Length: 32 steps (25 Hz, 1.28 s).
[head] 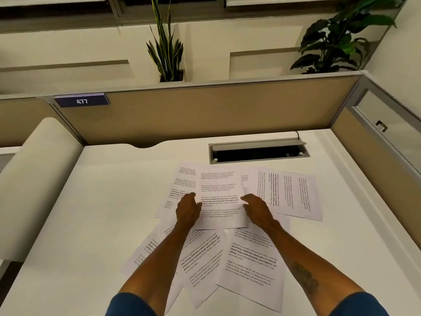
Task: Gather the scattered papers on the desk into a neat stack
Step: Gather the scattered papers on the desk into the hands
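Note:
Several printed white sheets lie scattered and overlapping on the white desk. One upright sheet sits in the middle on top of the others. My left hand grips its left edge and my right hand grips its right edge. More sheets fan out beneath: one to the left, two turned sideways to the right, and tilted ones nearer me, partly hidden under my forearms.
An open cable tray is set into the desk just beyond the papers. Tan partition panels wall the back and right side. A rounded cream divider borders the left. Potted plants stand behind the partition.

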Each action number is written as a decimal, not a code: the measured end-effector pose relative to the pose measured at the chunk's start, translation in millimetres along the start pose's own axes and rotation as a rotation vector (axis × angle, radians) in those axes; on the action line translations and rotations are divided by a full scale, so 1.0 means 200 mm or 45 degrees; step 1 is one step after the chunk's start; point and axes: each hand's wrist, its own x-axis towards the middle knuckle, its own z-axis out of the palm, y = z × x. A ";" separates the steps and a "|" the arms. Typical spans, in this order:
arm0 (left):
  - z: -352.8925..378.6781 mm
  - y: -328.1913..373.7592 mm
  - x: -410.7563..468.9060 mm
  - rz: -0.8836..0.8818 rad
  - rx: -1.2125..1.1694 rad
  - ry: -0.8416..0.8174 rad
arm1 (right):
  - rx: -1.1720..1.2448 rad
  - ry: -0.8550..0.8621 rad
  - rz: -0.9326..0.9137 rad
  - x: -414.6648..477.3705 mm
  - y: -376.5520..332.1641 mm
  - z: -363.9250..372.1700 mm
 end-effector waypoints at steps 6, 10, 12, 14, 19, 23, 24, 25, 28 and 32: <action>0.10 -0.02 0.01 -0.100 0.002 -0.044 | 0.016 0.077 0.204 0.04 0.01 0.10; 0.17 -0.03 0.02 -0.197 -0.056 -0.019 | 0.079 0.173 0.371 0.08 -0.02 0.18; 0.21 -0.03 0.02 -0.203 -0.028 -0.002 | 0.075 0.191 0.405 0.08 -0.03 0.22; 0.24 -0.02 0.01 -0.200 0.020 0.006 | 0.042 0.211 0.415 0.09 -0.03 0.25; 0.28 0.01 0.02 -0.179 0.070 0.015 | -0.022 0.189 0.414 0.13 -0.05 0.29; 0.29 0.00 0.02 -0.168 -0.065 0.027 | 0.049 0.203 0.441 0.16 -0.07 0.29; 0.29 -0.01 0.02 -0.175 -0.101 0.035 | 0.051 0.214 0.452 0.17 -0.08 0.29; 0.29 -0.01 0.03 -0.185 -0.125 0.042 | 0.044 0.224 0.464 0.17 -0.09 0.30; 0.28 -0.01 0.03 -0.225 -0.142 0.060 | -0.011 0.248 0.502 0.16 -0.10 0.32; 0.29 0.00 0.03 -0.236 -0.094 0.046 | -0.021 0.251 0.540 0.17 -0.10 0.34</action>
